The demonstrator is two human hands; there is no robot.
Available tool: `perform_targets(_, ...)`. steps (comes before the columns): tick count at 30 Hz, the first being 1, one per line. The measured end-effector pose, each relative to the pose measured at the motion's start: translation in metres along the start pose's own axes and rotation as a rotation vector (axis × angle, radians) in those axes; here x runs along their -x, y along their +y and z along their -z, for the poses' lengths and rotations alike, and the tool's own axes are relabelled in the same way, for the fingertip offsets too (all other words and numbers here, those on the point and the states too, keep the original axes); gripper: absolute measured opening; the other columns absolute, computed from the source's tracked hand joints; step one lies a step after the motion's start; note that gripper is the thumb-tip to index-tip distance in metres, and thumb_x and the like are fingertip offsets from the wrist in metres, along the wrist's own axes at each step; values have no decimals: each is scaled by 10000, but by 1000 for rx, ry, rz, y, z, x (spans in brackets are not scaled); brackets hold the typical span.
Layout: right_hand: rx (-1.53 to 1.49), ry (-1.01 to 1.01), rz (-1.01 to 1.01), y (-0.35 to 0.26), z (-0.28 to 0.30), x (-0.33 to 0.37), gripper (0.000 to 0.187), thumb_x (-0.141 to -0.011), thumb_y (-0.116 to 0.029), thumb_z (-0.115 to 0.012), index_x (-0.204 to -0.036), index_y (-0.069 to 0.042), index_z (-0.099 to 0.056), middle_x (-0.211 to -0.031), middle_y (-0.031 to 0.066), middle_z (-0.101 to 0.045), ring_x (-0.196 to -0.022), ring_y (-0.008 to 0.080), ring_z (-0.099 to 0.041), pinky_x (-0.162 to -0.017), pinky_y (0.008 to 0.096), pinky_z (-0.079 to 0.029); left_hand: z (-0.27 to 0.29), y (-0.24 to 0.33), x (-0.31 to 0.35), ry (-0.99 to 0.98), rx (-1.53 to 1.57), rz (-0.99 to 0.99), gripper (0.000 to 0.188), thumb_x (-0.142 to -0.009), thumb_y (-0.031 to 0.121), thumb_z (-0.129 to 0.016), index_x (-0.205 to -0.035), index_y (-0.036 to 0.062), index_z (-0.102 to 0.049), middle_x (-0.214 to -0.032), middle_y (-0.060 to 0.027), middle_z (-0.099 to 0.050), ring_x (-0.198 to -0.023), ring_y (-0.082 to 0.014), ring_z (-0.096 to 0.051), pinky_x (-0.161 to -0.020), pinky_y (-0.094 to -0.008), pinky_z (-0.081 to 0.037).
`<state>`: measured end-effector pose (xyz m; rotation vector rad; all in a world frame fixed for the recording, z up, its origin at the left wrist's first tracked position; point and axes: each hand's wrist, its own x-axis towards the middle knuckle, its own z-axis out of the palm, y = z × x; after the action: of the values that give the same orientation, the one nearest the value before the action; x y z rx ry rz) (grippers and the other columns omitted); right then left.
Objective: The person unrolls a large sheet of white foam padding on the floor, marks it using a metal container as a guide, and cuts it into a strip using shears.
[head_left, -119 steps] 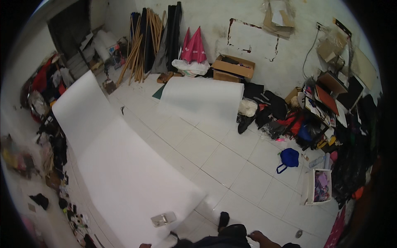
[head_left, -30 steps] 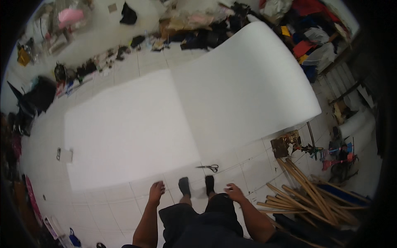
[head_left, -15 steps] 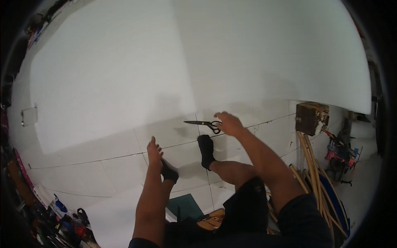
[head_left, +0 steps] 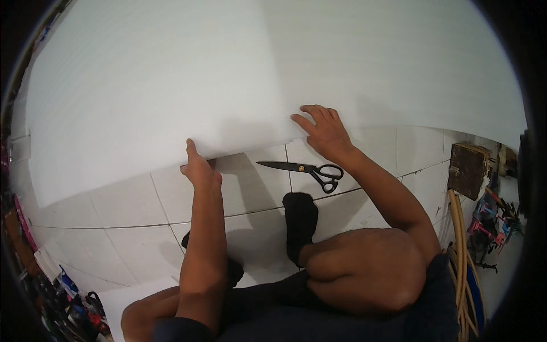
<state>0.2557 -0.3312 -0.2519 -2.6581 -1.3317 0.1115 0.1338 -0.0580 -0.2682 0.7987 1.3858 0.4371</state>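
A wide white sheet (head_left: 142, 102) of smooth, flexible material lies over the tiled floor in front of me. My left hand (head_left: 200, 171) is closed on its near edge, one digit on top and the other fingers mostly hidden; a dark gap shows beneath the edge there. To the right, my right hand (head_left: 326, 130) rests on the sheet near the same edge, fingers spread, holding nothing. Black-handled scissors (head_left: 305, 167) lie on the tiles between my hands, just below the right one, blades pointing left. Neither hand touches them.
My socked foot (head_left: 300, 222) stands just below the scissors. At the right are a worn brown box (head_left: 468, 170), long tan tubes (head_left: 457, 239) and a cluster of small coloured tools (head_left: 491, 225). Assorted clutter (head_left: 62, 296) lines the left side. White floor tiles (head_left: 125, 196) show nearer me.
I have crouched lower, knees now bent up in view. My left hand has reached the sheet's edge and closed on it. My right hand has moved from beside the scissors' handles onto the sheet.
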Motion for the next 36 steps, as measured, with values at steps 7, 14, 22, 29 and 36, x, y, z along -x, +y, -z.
perform_targets(7,-135,304,-179,-6,-22,28,358,-692,-36,-710,-1031,-132,-647,-1139,45,-565,-1113,236,-528,-957,425,-375,-12,2,16,37,191,71,584,-986,360,-478,-1381,-52,-356,-1394,-157,-451,-1173,-321,-536,-983,-480,-472)
perform_targets(14,-92,332,-187,-9,-47,36,302,-712,-34,-686,-993,-141,-679,-1143,43,-580,-1112,217,-533,-952,429,-373,-16,7,11,-105,427,192,565,-1012,318,-378,-1442,-41,-306,-1483,-142,-385,-1324,-324,-419,-1130,-489,-312)
perform_targets(22,-253,276,-142,-34,-37,19,365,-745,-106,-689,-1107,-131,-650,-1233,70,-555,-1198,294,-495,-1014,477,-361,-6,6,-4,-25,330,127,584,-1014,306,-369,-1459,-57,-264,-1509,-170,-329,-1353,-337,-380,-1150,-478,-277)
perform_targets(29,-153,223,125,-56,-41,-12,377,-800,-253,-731,-1150,-138,-650,-1338,79,-543,-1277,309,-472,-1065,495,-368,-18,3,3,-109,424,194,628,-1006,346,-345,-1474,-55,-226,-1538,-176,-272,-1384,-331,-332,-1156,-481,-246)
perform_targets(36,-132,242,126,-65,-52,-20,251,-808,-200,-720,-1039,-110,-679,-1256,71,-606,-1239,281,-516,-1027,478,-405,-6,-16,-29,-144,538,222,628,-984,373,-454,-1423,-54,-321,-1493,-187,-339,-1340,-328,-375,-1148,-503,-243)
